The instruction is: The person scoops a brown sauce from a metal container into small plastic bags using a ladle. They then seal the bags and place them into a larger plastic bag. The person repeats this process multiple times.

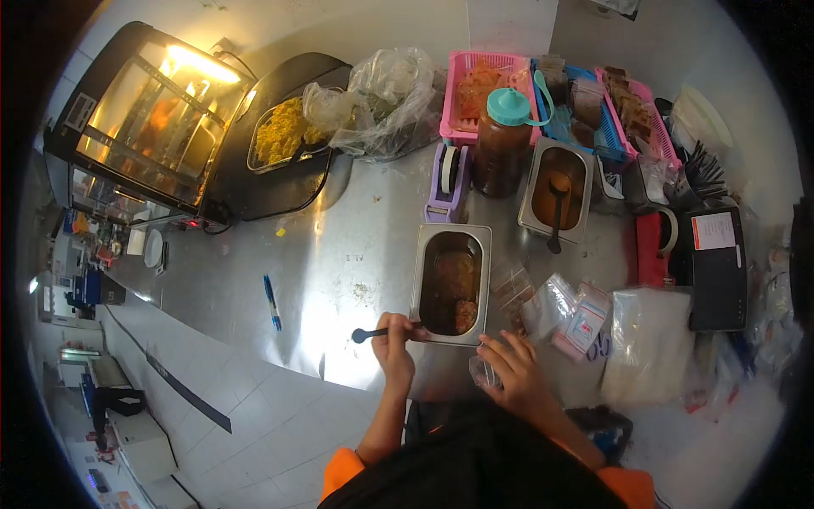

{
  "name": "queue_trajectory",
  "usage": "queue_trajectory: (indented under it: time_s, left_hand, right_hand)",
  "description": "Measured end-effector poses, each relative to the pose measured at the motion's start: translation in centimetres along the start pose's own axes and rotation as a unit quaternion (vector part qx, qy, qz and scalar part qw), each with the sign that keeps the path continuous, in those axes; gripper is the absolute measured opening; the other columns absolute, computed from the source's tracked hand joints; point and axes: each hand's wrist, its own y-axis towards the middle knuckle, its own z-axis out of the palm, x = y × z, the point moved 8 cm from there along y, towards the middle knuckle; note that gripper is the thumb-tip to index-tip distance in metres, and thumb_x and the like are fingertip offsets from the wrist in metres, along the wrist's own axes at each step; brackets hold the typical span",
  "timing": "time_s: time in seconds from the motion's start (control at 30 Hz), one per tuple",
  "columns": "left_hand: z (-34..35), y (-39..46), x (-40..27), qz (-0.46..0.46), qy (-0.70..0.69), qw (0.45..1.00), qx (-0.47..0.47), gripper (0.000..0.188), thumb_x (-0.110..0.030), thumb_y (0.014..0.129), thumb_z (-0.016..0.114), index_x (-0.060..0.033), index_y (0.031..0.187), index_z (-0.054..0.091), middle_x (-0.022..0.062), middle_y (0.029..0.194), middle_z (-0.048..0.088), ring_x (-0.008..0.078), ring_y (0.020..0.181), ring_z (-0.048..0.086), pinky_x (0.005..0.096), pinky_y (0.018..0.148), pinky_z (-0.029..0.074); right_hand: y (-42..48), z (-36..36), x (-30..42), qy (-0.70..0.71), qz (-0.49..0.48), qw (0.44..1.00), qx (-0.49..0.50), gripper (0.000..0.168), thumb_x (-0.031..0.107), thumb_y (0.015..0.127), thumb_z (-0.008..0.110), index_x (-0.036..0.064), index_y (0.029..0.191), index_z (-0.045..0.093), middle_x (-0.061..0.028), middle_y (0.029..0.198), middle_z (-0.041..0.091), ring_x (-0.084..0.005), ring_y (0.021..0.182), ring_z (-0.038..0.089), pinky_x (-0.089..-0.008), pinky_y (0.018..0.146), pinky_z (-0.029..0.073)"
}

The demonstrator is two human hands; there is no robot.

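My left hand (394, 350) grips a black plastic spoon (364, 334). One end of it sticks out to the left, and the other reaches the near left corner of a steel food pan (420, 280). Dark, oily liquid (451, 267) with a reddish-brown lump (466, 313) lies inside this pan. Just off the pan's near right corner, my right hand (518, 375) holds a small clear plastic bag (483, 372), partly hidden by the fingers. To the right of the pan lie small clear bags (514, 286), one with brown contents.
Behind the pan stand a purple tape dispenser (447, 184), a sauce bottle (502, 153) and a second steel pan (529, 210) with a spoon. Pink basket (448, 95) is farther back. A pen (271, 302) lies left; plastic bags (645, 343) lie right. A lit display warmer (152, 127) stands far left.
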Motion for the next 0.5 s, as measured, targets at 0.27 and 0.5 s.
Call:
queue_trajectory:
  time_s: [0.27, 0.5]
  left_hand:
    - [-4.2, 0.3, 2.1, -0.044, -0.152, 0.975, -0.157, 0.021, -0.020, 0.088, 0.044, -0.0053, 0.073, 0.043, 0.0036, 0.066, 0.046, 0.0149, 0.054, 0.048, 0.0255, 0.051, 0.039]
    - [-4.7, 0.5, 5.8, -0.154, -0.339, 0.916, -0.150, 0.020, -0.022, 0.088, 0.045, -0.0066, 0.075, 0.046, 0.0035, 0.073, 0.049, 0.0134, 0.062, 0.048, 0.0233, 0.059, 0.043]
  right_hand:
    - [-0.2, 0.3, -0.5, 0.058, 0.002, 0.998, 0.015, 0.044, 0.017, 0.066, 0.065, 0.006, 0.106, 0.050, -0.0079, 0.122, 0.044, -0.0317, 0.109, 0.041, -0.0426, 0.091, 0.031]
    - [0.0, -0.5, -1.0, 0.212, 0.060, 0.975, 0.006, 0.044, 0.013, 0.070, 0.064, 0.005, 0.109, 0.046, -0.0104, 0.107, 0.049, -0.0281, 0.101, 0.044, -0.0366, 0.088, 0.032]
